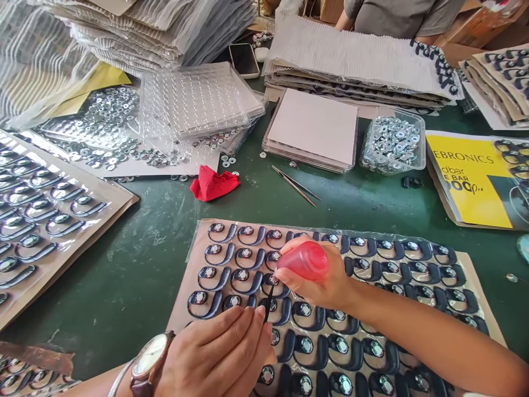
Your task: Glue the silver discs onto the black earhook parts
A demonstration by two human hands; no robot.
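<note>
A cardboard sheet (188,275) under clear plastic bears rows of black hook-shaped pieces, each with a shiny round metal part. My right hand (318,281) is wrapped round a red squeeze bottle (308,260), its tip down at one piece left of the hand. My left hand (219,353), with a watch (152,353) on the wrist, pinches thin dark tweezers (269,303). Their points meet the same piece, close to the bottle's tip. Fingers hide part of the tweezers.
Beyond the sheet lie a red cloth (214,183), another pair of tweezers (295,184), stacked cards (312,127) and a clear tub of metal discs (392,143). Loose discs (111,116) spread at left. A filled sheet (41,220) lies left. A person (397,19) is across the table.
</note>
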